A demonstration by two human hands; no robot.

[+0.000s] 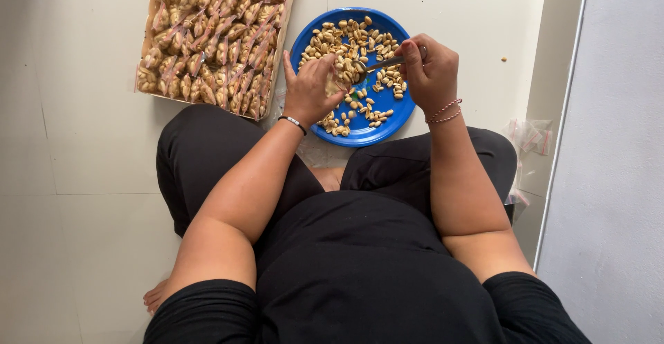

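Over the blue plate (401, 112) of peanuts (353, 40) on the floor, the left hand (311, 88) pinches a small clear bag (337, 85) and the right hand (430, 71) has its grip closed around a metal spoon (384, 62). Beside the plate stands a tray (147, 47) of filled bags (207, 33).

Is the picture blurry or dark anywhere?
Head view: bright, even light, soft shadows only. The nuts on the blue plate and the left hand look sharp; the spoon in the right hand is slightly soft. No glare on the floor.
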